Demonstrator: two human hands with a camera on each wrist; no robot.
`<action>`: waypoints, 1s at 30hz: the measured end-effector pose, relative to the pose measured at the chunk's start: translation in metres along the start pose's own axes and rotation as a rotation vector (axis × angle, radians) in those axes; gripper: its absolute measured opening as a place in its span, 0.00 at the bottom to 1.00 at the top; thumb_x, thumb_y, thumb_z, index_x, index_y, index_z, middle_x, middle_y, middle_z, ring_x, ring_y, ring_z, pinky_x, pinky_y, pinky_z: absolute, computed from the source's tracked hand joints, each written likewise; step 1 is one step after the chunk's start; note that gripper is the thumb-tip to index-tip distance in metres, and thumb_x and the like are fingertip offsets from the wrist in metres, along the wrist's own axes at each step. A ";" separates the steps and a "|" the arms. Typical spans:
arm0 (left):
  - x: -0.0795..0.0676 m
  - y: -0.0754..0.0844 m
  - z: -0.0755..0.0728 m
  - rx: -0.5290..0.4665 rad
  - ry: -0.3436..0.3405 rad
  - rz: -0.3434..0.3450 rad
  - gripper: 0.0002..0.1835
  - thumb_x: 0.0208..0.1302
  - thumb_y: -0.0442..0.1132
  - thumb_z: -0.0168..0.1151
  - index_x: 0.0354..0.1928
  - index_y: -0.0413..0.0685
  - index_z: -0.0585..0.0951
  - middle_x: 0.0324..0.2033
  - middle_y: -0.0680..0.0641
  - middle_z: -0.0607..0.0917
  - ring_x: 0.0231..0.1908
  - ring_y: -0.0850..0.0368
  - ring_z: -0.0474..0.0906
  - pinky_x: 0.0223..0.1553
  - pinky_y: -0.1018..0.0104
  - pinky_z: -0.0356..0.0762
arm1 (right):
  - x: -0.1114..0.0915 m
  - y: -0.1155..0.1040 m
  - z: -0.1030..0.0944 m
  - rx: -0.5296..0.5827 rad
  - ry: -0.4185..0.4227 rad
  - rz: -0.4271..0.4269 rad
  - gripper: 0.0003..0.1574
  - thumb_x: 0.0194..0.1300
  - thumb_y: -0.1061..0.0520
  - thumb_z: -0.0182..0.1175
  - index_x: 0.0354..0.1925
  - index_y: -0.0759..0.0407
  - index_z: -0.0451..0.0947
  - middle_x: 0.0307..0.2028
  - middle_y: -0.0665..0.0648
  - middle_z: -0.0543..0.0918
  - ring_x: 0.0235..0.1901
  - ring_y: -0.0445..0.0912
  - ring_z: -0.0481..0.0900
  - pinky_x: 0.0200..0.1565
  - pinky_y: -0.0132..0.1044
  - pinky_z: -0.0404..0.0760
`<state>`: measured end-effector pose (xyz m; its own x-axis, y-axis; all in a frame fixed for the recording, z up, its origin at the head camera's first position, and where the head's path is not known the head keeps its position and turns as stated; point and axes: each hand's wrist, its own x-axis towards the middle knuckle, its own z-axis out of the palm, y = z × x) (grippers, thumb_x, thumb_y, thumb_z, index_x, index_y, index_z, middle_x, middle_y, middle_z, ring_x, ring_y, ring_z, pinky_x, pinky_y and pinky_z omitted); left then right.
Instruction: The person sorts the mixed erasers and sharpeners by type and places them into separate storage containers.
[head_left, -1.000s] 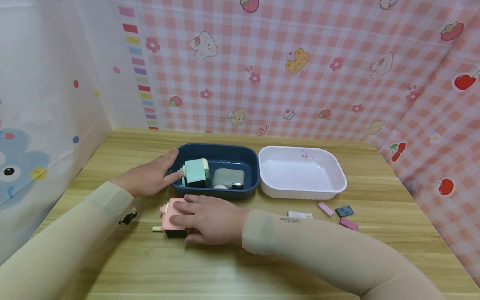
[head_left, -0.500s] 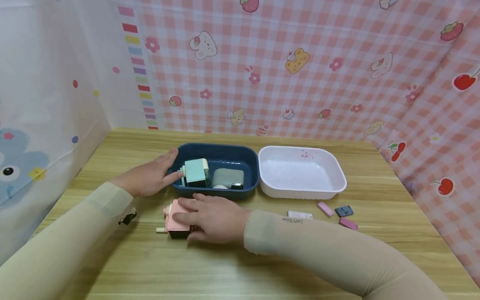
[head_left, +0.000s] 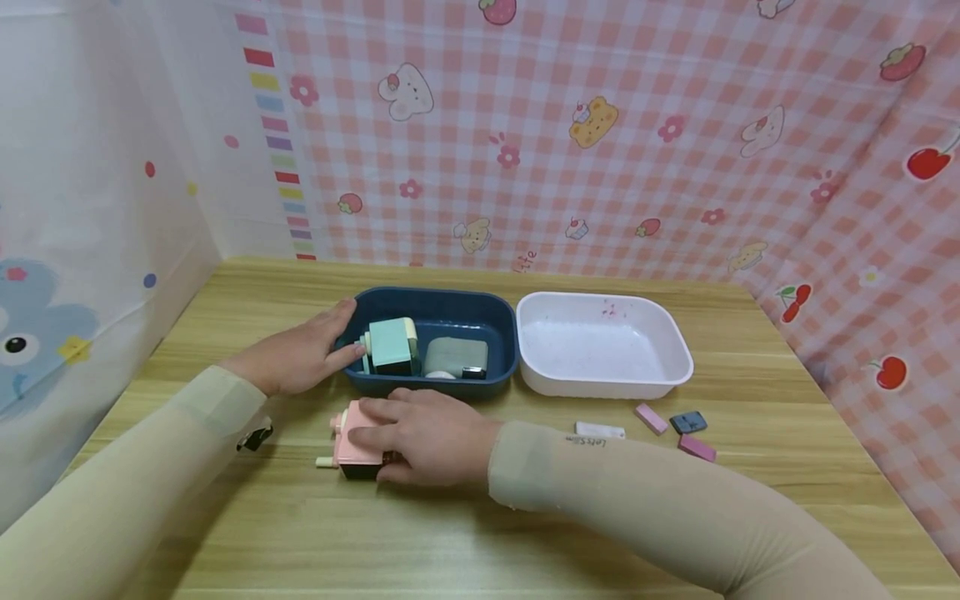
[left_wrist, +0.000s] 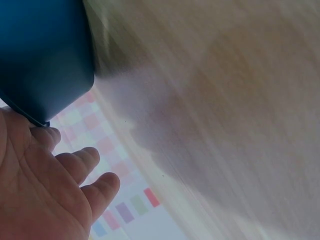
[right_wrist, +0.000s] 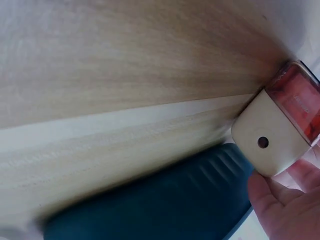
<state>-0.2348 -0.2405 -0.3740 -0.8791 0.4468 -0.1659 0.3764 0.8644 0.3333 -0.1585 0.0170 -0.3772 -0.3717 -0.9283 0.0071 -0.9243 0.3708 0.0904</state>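
Observation:
A pink pencil sharpener point(head_left: 362, 442) with a cream crank lies on the wooden table in front of the navy basin. My right hand point(head_left: 438, 437) holds it, fingers over its top and thumb on the near side. The right wrist view shows the sharpener's cream end point(right_wrist: 272, 135) with a round hole and a clear reddish part. My left hand point(head_left: 303, 354) rests against the left end of the navy basin point(head_left: 442, 293), fingers fairly straight and thumb at the rim. Inside the basin lie a mint pencil sharpener point(head_left: 391, 342) and a grey-green item point(head_left: 456, 357) with a black part.
A white basin point(head_left: 600, 387) stands against the navy one's right side. Before it lie several small blocks that look like erasers: white point(head_left: 600, 429), light pink point(head_left: 651, 418), blue-grey point(head_left: 688, 422) and dark pink point(head_left: 697, 447). Patterned cloth hangs behind and at both sides.
The pink pencil sharpener and my right hand have shifted slightly right and toward me, mostly in the first half second. My left hand stays at the navy basin.

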 end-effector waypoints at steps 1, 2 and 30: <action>0.000 0.000 0.000 -0.001 0.000 0.000 0.48 0.82 0.66 0.38 0.84 0.38 0.38 0.84 0.34 0.42 0.84 0.33 0.41 0.82 0.36 0.46 | 0.000 0.000 0.000 -0.009 0.010 -0.003 0.36 0.75 0.34 0.61 0.75 0.40 0.72 0.76 0.54 0.72 0.66 0.49 0.77 0.70 0.39 0.75; 0.000 0.000 0.000 -0.001 -0.001 0.000 0.48 0.82 0.66 0.38 0.84 0.38 0.38 0.84 0.34 0.42 0.84 0.33 0.41 0.82 0.36 0.46 | -0.001 0.000 0.000 -0.018 0.021 -0.005 0.36 0.74 0.33 0.61 0.74 0.40 0.73 0.76 0.54 0.72 0.64 0.49 0.78 0.69 0.38 0.75; 0.000 0.001 -0.002 -0.019 -0.017 -0.002 0.48 0.83 0.65 0.39 0.84 0.38 0.37 0.84 0.34 0.41 0.84 0.33 0.40 0.81 0.35 0.45 | -0.013 -0.003 -0.001 -0.006 0.227 -0.046 0.30 0.72 0.37 0.63 0.68 0.42 0.81 0.70 0.51 0.79 0.57 0.47 0.77 0.67 0.38 0.74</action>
<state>-0.2346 -0.2401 -0.3712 -0.8749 0.4487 -0.1822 0.3685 0.8610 0.3507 -0.1509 0.0283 -0.3769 -0.2999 -0.9268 0.2262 -0.9389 0.3287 0.1021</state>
